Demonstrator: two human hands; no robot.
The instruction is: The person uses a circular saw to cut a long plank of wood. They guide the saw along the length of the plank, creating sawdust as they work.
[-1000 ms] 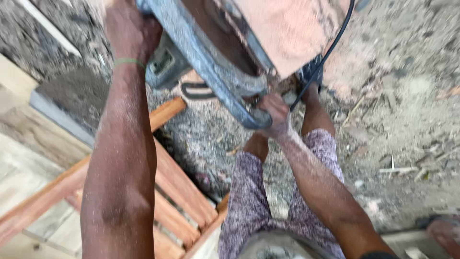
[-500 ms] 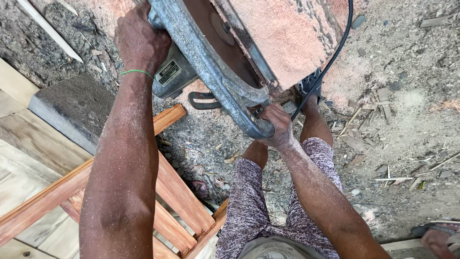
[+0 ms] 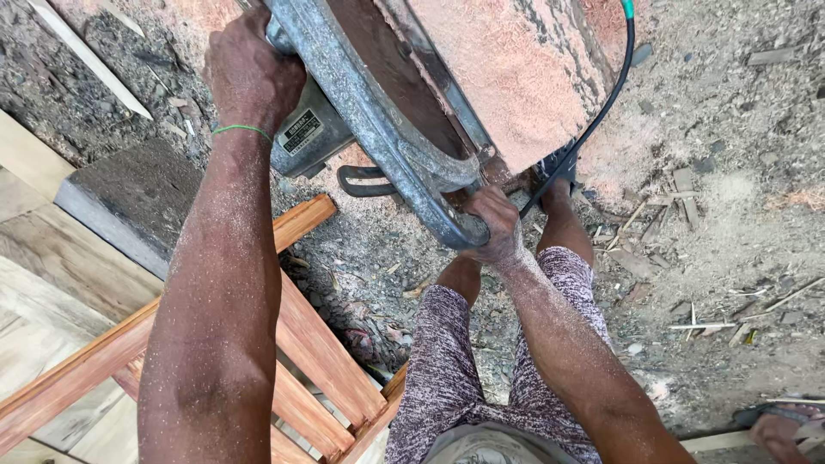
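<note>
Closest in, the patterned shorts (image 3: 447, 378) and both dusty forearms fill the bottom of the view, over a frame of reddish wooden slats (image 3: 318, 344). The right hand (image 3: 494, 225) is wrapped tight round the rear end of the grey metal saw guard (image 3: 378, 129). Further out, the left hand (image 3: 251, 73) is clamped on the power saw's front grip, fingers mostly hidden. The saw's top is cut off, its reddish base caked in sawdust. A black cable (image 3: 601, 112) runs off over the littered ground.

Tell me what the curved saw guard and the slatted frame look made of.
Saw guard: likely cast metal, dull grey-blue, scuffed, dusted with sawdust; both the left hand and right hand grip the tool. Slatted frame: wood, reddish-brown, visible grain, apparently unfinished.
</note>
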